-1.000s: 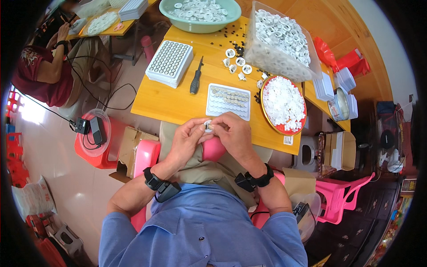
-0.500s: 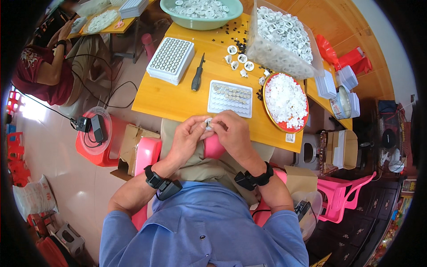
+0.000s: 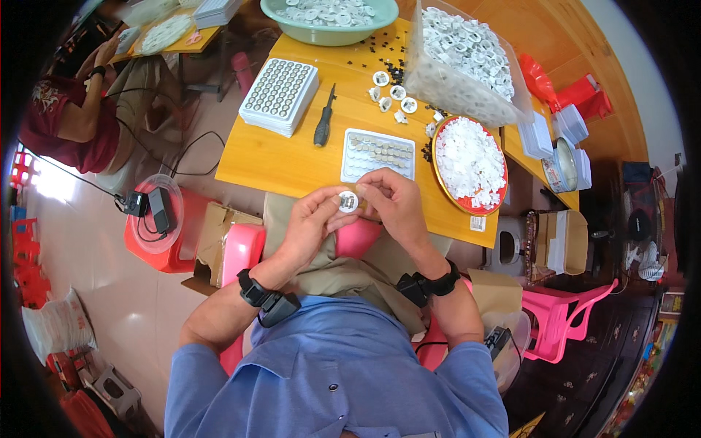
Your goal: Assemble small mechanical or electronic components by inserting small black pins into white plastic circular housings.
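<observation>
At the left of the counter [image 3: 285, 159], the stack [image 3: 267, 123] of filled trays sits clear of the elbows. The left hand [image 3: 312, 219] has a firm grip on the white disc [image 3: 348, 202], thumb and fingers closed on its edge, its face with dark and metallic parts turned up, just off the counter's near edge. That rim hold suits fine work: it leaves the middle open to view, and light pressure should do. The screwdriver [image 3: 322, 128] lies within reach. Beyond the disc, the tray [image 3: 380, 136] is partly filled. The right hand [image 3: 398, 209] is at the disc's right side, thumb and forefinger nearly together; whether that grip has anything in it, I cannot tell. Its fingertips should work square to the face, lest the disc tilt.
</observation>
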The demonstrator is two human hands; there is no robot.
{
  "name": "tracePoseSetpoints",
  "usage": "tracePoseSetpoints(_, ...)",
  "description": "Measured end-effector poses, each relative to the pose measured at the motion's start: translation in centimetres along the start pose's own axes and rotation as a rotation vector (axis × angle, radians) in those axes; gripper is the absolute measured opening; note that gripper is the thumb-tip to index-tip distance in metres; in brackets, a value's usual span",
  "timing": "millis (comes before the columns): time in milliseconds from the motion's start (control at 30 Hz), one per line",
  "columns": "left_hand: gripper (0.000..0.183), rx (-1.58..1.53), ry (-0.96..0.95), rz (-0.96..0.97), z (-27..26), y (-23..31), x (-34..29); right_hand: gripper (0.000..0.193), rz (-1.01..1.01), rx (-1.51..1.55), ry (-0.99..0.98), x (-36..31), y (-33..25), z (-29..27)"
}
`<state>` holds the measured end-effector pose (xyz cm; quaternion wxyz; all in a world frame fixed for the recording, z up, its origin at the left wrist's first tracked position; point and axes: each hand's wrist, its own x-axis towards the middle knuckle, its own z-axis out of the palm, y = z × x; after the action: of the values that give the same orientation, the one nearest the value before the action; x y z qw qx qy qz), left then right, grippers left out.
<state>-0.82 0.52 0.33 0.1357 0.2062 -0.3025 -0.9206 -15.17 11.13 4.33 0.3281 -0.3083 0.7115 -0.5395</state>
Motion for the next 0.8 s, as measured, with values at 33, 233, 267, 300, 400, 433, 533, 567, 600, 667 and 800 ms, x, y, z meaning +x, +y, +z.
tracePoseSetpoints(33, 0.025, -0.002, -0.011, -0.004, -0.1, -0.1, 0.0, 0.010, 0.000, -0.005, 0.010, -0.1, 0.0, 0.1)
tracePoseSetpoints(233, 0.022, 0.276, 0.019, 0.046, 0.0, 0.1, -0.6, 0.012, -0.298, -0.256, 0.193, 0.1, 2.0, 1.3)
tracePoseSetpoints(267, 0.022, 0.277, 0.002, 0.043, 0.0, 0.1, -0.5, 0.011, -0.358, -0.300, 0.188, 0.3, 2.2, 1.4)
tracePoseSetpoints(300, 0.023, 0.325, -0.004, 0.052, 0.1, 0.1, -0.5, 0.010, -0.419, -0.342, 0.183, 0.3, 2.2, 1.4)
tracePoseSetpoints(400, 0.022, 0.400, -0.039, 0.119, 0.1, -0.2, -0.3, 0.008, -0.478, -0.380, 0.232, -0.1, 1.6, 1.2)
tracePoseSetpoints(433, 0.020, 0.420, -0.059, 0.172, 0.1, -0.4, -0.3, 0.008, -0.487, -0.378, 0.245, -0.2, 1.3, 1.1)
tracePoseSetpoints(533, 0.019, 0.755, -0.050, 0.345, 0.3, -0.8, -0.6, 0.006, -0.627, -0.439, 0.319, -0.2, 0.8, 0.7)
tracePoseSetpoints(567, 0.019, 0.767, -0.070, 0.348, 0.6, -0.5, -0.9, 0.005, -0.706, -0.424, 0.339, 0.0, 1.1, 0.6)
tracePoseSetpoints(600, 0.019, 1.032, -0.093, 0.457, 1.0, -0.1, -1.3, 0.006, -0.785, -0.410, 0.359, 0.2, 1.4, 0.4)
tracePoseSetpoints(667, 0.019, 1.302, -0.126, 0.580, 1.3, 0.2, -1.6, 0.007, -0.884, -0.472, 0.418, 0.5, 1.6, -0.2)
tracePoseSetpoints(800, 0.018, 1.400, -0.182, 0.809, 1.0, -0.2, -1.2, 0.010, -1.055, -0.690, 0.467, 0.6, 1.6, -1.2)
